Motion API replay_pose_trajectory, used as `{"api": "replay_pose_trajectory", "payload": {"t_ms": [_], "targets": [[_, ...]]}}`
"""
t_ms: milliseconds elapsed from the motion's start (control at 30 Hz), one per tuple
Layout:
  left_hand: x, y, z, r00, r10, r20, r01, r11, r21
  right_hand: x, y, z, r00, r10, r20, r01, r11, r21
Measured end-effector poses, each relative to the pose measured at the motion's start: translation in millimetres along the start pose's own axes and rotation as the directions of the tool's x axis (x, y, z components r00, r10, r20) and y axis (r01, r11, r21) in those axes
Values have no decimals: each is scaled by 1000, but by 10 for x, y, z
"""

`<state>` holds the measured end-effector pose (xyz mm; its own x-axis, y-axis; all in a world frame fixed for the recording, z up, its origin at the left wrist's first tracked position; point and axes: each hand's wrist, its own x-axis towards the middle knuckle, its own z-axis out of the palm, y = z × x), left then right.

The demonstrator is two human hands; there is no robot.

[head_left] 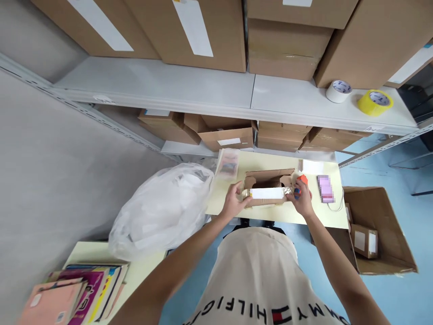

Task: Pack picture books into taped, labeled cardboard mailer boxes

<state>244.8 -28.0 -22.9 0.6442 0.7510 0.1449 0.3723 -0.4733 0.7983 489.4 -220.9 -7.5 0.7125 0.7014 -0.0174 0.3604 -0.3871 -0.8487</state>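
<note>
A small cardboard box [267, 180] sits on a pale yellow table [267, 158] in front of me. Across its near side lies a foil-wrapped roll with a white label [268, 193]. My left hand [234, 198] is closed on the roll's left end. My right hand [302, 197] grips the right end of the box and holds a small red and blue object [299, 184] that I cannot name.
A phone [325, 188] and white paper [313, 166] lie right on the table, a clear packet [228, 164] at left. A stuffed plastic bag [162, 210] stands left, an open carton [379, 230] right, books [81, 291] lower left. Shelves hold boxes and tape rolls [375, 102].
</note>
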Motion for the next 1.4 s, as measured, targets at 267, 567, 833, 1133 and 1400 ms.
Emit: {"api": "replay_pose_trajectory", "payload": {"t_ms": [267, 567, 833, 1133, 1400], "targets": [[87, 0, 84, 988, -99, 119, 107, 992, -63, 521, -85, -119, 949, -109, 295, 77, 990, 118], [166, 102, -64, 908, -25, 418, 9, 999, 40, -2, -26, 28, 955, -144, 258, 196, 962, -189], [444, 104, 42, 866, 2, 501, -53, 995, 87, 152, 103, 178, 983, -55, 177, 103, 956, -274], [103, -198, 180, 857, 57, 511, -125, 987, 101, -284, 367, 320, 993, -114, 36, 119, 955, -273], [39, 272, 325, 884, 119, 452, -349, 812, 467, -214, 240, 468, 993, -107, 49, 117, 948, -296]]}}
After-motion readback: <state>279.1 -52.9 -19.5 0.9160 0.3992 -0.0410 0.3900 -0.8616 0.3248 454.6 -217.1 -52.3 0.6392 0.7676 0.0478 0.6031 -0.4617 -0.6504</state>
